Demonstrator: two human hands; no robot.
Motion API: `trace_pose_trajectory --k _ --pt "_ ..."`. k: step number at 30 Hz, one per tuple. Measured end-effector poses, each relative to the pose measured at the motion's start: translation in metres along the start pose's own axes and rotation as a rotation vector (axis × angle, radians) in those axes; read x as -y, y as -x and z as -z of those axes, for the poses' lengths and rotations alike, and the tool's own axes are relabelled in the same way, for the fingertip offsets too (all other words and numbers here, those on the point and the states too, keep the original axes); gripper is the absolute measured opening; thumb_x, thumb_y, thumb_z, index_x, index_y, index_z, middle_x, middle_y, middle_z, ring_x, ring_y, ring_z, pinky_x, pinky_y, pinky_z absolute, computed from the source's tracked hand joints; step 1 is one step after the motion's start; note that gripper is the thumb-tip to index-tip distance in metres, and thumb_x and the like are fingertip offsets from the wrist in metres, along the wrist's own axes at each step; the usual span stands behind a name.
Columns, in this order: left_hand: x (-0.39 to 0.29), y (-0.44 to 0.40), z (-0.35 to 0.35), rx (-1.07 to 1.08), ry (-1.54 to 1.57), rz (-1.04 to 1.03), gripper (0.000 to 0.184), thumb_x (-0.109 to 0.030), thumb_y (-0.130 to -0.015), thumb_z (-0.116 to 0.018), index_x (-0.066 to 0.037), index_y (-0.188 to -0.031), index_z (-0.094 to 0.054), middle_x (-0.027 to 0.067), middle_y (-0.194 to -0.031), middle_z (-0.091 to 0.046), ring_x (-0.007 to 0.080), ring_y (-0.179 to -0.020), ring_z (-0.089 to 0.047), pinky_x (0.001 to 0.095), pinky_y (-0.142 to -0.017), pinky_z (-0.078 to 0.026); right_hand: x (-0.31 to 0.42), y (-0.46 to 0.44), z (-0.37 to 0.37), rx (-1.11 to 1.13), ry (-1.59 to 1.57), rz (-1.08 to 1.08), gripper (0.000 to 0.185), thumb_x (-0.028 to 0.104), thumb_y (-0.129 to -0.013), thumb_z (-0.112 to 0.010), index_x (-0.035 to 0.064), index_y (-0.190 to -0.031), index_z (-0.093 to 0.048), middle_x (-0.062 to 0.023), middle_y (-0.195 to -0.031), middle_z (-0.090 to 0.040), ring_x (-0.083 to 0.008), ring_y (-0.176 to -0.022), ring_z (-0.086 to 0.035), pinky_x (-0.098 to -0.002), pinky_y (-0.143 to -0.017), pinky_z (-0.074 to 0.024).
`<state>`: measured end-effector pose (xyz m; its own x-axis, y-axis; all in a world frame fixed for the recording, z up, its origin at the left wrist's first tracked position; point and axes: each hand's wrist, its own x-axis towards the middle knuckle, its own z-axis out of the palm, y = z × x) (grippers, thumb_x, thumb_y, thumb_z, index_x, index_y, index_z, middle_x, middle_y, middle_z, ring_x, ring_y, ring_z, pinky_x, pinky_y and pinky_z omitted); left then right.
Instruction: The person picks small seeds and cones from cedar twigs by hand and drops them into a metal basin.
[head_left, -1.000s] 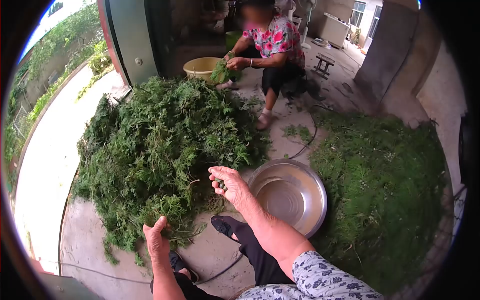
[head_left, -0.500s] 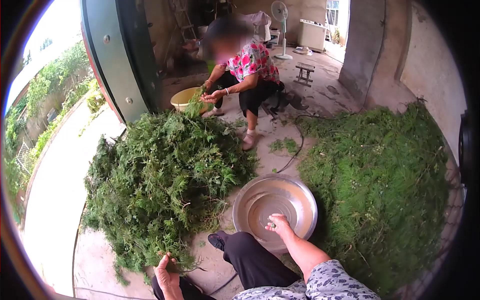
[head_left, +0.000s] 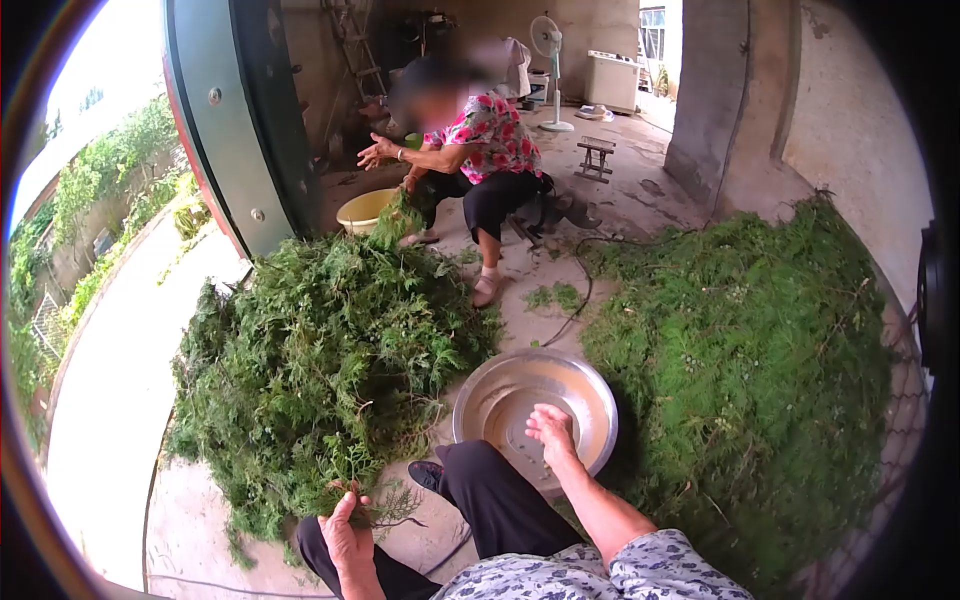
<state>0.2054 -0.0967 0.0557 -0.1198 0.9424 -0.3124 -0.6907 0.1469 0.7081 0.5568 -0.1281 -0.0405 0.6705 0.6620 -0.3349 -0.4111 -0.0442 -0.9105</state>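
Note:
My left hand pinches a leafy evergreen sprig at the near edge of a large heap of cut branches. Over a wide metal basin hangs my right hand, its fingers loosened and apart, with nothing visible held in them. Small pale bits lie on the basin floor, too small to make out clearly. My forearm and knee cover part of the basin's near side.
A second green heap spreads along the right wall. Ahead, another person squats by a yellow tub, holding greenery. A black cable crosses the floor. Farther back stand a small stool and a fan.
My right hand has loosened over the basin, letting go of the small green pieces it held. My left hand still holds a sprig. The other person has raised one hand away from the greenery.

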Motion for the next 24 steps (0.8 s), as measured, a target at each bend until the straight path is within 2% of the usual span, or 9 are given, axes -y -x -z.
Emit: trace_pose_trajectory --k 7,9,10,12,15,16,19,21,24 --pt "-0.004 0.021 -0.013 0.032 0.126 -0.001 0.038 0.011 -0.077 -0.057 -0.006 -0.111 -0.051 0.0075 -0.096 -0.061 0.0186 -0.081 -0.061 0.0313 -0.064 -0.052 0.018 0.146 -0.112 1.110 0.638 0.568 0.060 0.035 -0.083 -0.064 0.0016 -0.129 -0.043 -0.0123 -0.104 -0.063 -0.0168 -0.095 -0.060 -0.0266 -0.083 -0.0467" --pt "-0.005 0.019 0.004 0.012 0.160 -0.011 0.037 0.010 -0.078 -0.058 -0.007 -0.110 -0.052 0.0063 -0.094 -0.061 0.0180 -0.077 -0.060 0.0300 -0.065 -0.052 0.000 0.163 -0.121 1.266 0.792 0.399 0.061 0.034 -0.083 -0.063 0.0025 -0.131 -0.041 -0.0136 -0.094 -0.064 -0.0164 -0.088 -0.061 -0.0270 -0.079 -0.0471" --pt "-0.006 0.015 0.014 -0.005 0.114 -0.009 0.034 0.007 -0.078 -0.059 -0.007 -0.109 -0.054 0.0053 -0.093 -0.061 0.0175 -0.076 -0.059 0.0298 -0.066 -0.051 -0.006 0.168 -0.123 1.276 0.790 0.397 0.061 0.034 -0.083 -0.063 0.0025 -0.131 -0.041 -0.0136 -0.094 -0.064 -0.0164 -0.088 -0.061 -0.0270 -0.079 -0.0471" --pt "-0.004 0.009 0.032 -0.059 0.146 0.010 0.033 0.006 -0.079 -0.060 -0.008 -0.108 -0.054 0.0053 -0.093 -0.061 0.0176 -0.075 -0.059 0.0305 -0.067 -0.051 -0.016 0.172 -0.122 1.321 0.584 -0.061 0.053 0.029 -0.084 -0.062 0.0005 -0.126 -0.046 -0.0127 -0.081 -0.064 -0.0160 -0.076 -0.062 -0.0287 -0.073 -0.0478" --pt "0.007 0.003 0.049 -0.063 0.127 -0.006 0.027 -0.003 -0.082 -0.062 -0.007 -0.107 -0.054 0.0062 -0.096 -0.060 0.0194 -0.081 -0.060 0.0336 -0.072 -0.051 -0.041 0.160 -0.120 1.360 0.760 0.293 0.042 0.024 -0.085 -0.060 -0.0027 -0.118 -0.054 -0.0087 -0.070 -0.063 -0.0125 -0.066 -0.060 -0.0276 -0.067 -0.0479" --pt "0.008 0.010 0.042 -0.028 0.140 0.013 0.026 -0.008 -0.083 -0.062 -0.007 -0.108 -0.053 0.0067 -0.099 -0.060 0.0206 -0.085 -0.059 0.0342 -0.074 -0.051 -0.042 0.160 -0.117 1.285 0.645 0.208 0.031 0.023 -0.086 -0.059 -0.0053 -0.100 -0.061 -0.0052 -0.071 -0.062 -0.0091 -0.063 -0.058 -0.0265 -0.064 -0.0472" --pt "0.018 0.020 0.041 0.073 0.042 0.124 0.031 -0.018 -0.083 -0.064 -0.003 -0.108 -0.052 0.0074 -0.105 -0.058 0.0209 -0.093 -0.058 0.0348 -0.079 -0.049 -0.050 0.156 -0.121 1.068 0.483 -0.073 0.027 0.022 -0.086 -0.059 -0.0051 -0.088 -0.059 -0.0033 -0.071 -0.062 -0.0085 -0.062 -0.058 -0.0253 -0.062 -0.0465" --pt "0.039 0.019 0.051 0.144 -0.372 0.036 0.021 -0.013 -0.082 -0.064 -0.001 -0.097 -0.056 0.0053 -0.093 -0.062 0.0170 -0.084 -0.060 0.0307 -0.074 -0.049 -0.050 0.155 -0.124 1.025 0.425 -0.045 0.026 0.022 -0.086 -0.059 -0.0028 -0.080 -0.057 -0.0032 -0.070 -0.062 -0.0086 -0.062 -0.058 -0.0252 -0.061 -0.0465" --pt "0.058 0.026 0.060 0.159 -0.301 0.154 0.004 -0.001 -0.079 -0.063 -0.001 -0.081 -0.060 0.0037 -0.073 -0.062 0.0125 -0.063 -0.059 0.0251 -0.063 -0.048 -0.067 0.158 -0.118 0.992 0.511 -0.071 0.024 0.023 -0.086 -0.059 -0.0007 -0.083 -0.059 -0.0042 -0.073 -0.064 -0.0088 -0.063 -0.061 -0.0250 -0.062 -0.0477"
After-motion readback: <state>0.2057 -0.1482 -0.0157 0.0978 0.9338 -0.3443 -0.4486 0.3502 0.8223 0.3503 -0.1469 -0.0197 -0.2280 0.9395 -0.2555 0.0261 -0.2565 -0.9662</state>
